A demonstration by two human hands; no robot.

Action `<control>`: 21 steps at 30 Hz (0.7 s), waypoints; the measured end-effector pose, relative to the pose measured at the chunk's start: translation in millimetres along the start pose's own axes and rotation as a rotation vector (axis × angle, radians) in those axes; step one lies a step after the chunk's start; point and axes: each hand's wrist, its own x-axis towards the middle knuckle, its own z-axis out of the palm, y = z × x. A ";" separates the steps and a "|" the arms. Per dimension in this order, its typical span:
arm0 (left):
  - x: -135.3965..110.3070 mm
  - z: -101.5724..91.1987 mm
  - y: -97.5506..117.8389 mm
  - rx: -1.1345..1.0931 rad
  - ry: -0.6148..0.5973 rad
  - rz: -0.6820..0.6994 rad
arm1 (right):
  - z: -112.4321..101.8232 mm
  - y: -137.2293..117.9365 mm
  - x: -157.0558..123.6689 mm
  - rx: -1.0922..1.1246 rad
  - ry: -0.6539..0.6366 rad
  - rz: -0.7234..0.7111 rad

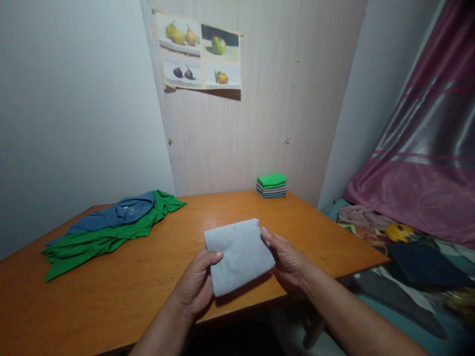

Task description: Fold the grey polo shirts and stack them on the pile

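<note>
A grey cloth, folded into a compact rectangle, is held up just above the front of the table. My left hand grips its left side, thumb on top and fingers underneath. On the opposite side my right hand holds the right edge, with its thumb along the upper corner and the other fingers mostly hidden behind the cloth. The kind of garment cannot be told from the folded shape.
Loose green cloth and a blue shirt lie crumpled on the left of the wooden table. A stack of folded clothes, green on top, stands at the back right. Beyond the right edge are a pink curtain and assorted items.
</note>
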 end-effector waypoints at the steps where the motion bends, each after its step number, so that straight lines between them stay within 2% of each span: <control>1: -1.0 1.5 -0.8 0.021 -0.044 -0.009 | 0.5 -4.2 2.2 -0.018 -0.004 -0.001; 4: -2.8 6.9 -3.2 0.068 -0.146 -0.031 | 1.2 -11.8 7.6 -0.095 0.047 -0.020; 8: -2.6 11.3 -4.9 0.072 -0.159 -0.033 | -1.9 -11.1 12.5 -0.123 0.112 -0.065; 11: -0.1 12.4 -4.8 0.039 -0.105 -0.025 | -7.3 -8.3 13.7 -0.060 0.119 -0.050; 15: 11.0 16.1 -2.1 -0.052 0.036 0.042 | -11.2 1.4 7.6 0.146 0.132 0.021; 18: 25.3 21.1 0.2 -0.126 0.134 0.091 | -2.7 16.8 -1.3 0.262 0.127 0.102; 21: 40.9 25.7 -0.8 -0.166 0.159 0.091 | 13.2 31.3 -5.2 0.274 0.097 0.138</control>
